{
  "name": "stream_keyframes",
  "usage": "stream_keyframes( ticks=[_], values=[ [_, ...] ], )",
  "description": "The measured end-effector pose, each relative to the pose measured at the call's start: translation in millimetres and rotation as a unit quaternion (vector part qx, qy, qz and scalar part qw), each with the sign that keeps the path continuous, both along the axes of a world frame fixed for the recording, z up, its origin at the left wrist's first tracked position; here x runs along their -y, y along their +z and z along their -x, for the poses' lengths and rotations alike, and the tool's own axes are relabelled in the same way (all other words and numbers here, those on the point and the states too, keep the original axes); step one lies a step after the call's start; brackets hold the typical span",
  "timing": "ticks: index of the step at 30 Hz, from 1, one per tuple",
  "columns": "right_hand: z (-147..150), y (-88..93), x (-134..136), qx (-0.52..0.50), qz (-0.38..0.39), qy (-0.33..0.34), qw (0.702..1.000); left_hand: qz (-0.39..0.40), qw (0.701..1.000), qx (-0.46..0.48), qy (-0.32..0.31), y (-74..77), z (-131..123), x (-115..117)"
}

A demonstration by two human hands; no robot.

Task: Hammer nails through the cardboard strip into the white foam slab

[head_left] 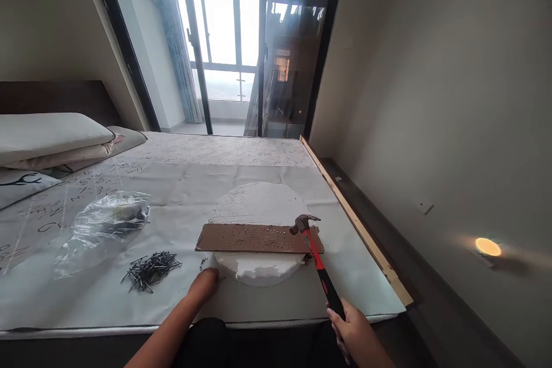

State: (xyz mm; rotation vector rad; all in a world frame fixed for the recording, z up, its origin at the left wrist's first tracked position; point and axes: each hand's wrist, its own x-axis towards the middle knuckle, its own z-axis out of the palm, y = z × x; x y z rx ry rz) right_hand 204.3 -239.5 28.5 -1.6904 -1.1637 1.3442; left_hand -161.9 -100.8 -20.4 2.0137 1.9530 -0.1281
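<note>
A hammer [317, 259] with a red-and-black handle, long axis running diagonally from the lower right of the frame up toward the centre, steel head at the top, pointing left and away from the body. Head over the right end of a brown cardboard strip [224, 238]; contact unclear. Strip lying crosswise on a white foam disc [259, 207], pitted with rows of small holes or nail points.

Right hand [353, 333] at the bottom right, clenched around the lower handle, forearm rising from the bottom edge. Left hand [202, 284] at the bottom centre, fingers bunched and nothing visibly held, just beside the foam disc and near the strip's left end, forearm angled in from the lower left.

Left of the disc, a loose pile of dark nails [150, 270] and a clear plastic bag [103, 230], both on a white printed sheet [241, 149]. Pillows [52, 138] at the upper left, a bright window [219, 23] at the top centre.
</note>
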Motion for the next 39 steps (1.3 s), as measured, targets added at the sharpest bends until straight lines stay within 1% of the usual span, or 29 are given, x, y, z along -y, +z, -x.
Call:
stream_keyframes(
  ticks=[4, 7, 8, 10, 12, 14, 17, 19, 21, 24, 26, 28, 31, 34, 39],
  values=[
    [-1.9, 4.6, 1.0, -0.002, -0.006, -0.006, 1.0, -0.034, 0.999, -0.016, -0.006, 17.3, 9.5, 6.2],
    [-4.0, 5.1, 2.0, -0.006, -0.003, 0.0, 1.0, -0.085, 0.996, -0.02, -0.012, 29.4, 18.3, 15.7],
    [-4.7, 5.0, 2.3, -0.007, -0.006, 0.002, 1.0, -0.106, 0.994, -0.006, -0.02, 33.5, 19.2, 19.2],
    [-5.7, 5.4, 2.6, -0.004, -0.011, 0.001, 1.0, -0.144, 0.987, 0.056, -0.04, 42.8, 15.2, 24.9],
    [-6.7, 7.2, 2.2, 0.003, -0.012, 0.001, 1.0, -0.179, 0.973, 0.136, -0.046, 53.7, 1.7, 26.9],
    [-8.0, 10.6, 1.1, 0.008, -0.011, 0.007, 1.0, -0.207, 0.957, 0.2, -0.033, 65.3, -20.9, 23.3],
    [-10.9, 16.0, -1.3, 0.024, -0.009, 0.019, 1.0, -0.208, 0.94, 0.27, -0.013, 79.2, -65.7, 7.0],
    [-13.2, 18.4, -2.7, 0.037, -0.009, 0.024, 0.999, -0.212, 0.926, 0.312, -0.009, 83.1, -97.5, -9.5],
    [-15.6, 19.7, -3.6, 0.047, -0.019, 0.025, 0.998, -0.213, 0.917, 0.338, -0.016, 82.3, -127.7, -28.1],
    [-19.5, 21.6, -4.9, 0.067, -0.043, 0.011, 0.997, -0.222, 0.912, 0.343, -0.026, 75.5, -165.9, -55.4],
    [-22.5, 24.1, -5.9, 0.08, -0.051, 0.006, 0.995, -0.226, 0.914, 0.336, -0.032, 69.4, -185.1, -70.5],
    [-25.8, 27.1, -7.3, 0.089, -0.053, 0.005, 0.995, -0.222, 0.915, 0.333, -0.042, 62.8, -198.6, -81.8],
    [-30.5, 29.9, -9.4, 0.094, -0.049, 0.007, 0.994, -0.214, 0.916, 0.336, -0.05, 52.8, -209.2, -91.6],
    [-33.8, 29.3, -11.1, 0.091, -0.046, 0.012, 0.995, -0.214, 0.918, 0.331, -0.051, 45.0, -212.3, -95.7],
    [-35.3, 25.5, -14.9, 0.093, -0.043, 0.016, 0.995, -0.21, 0.922, 0.318, -0.068, 39.3, -213.0, -98.3]
  ],
)
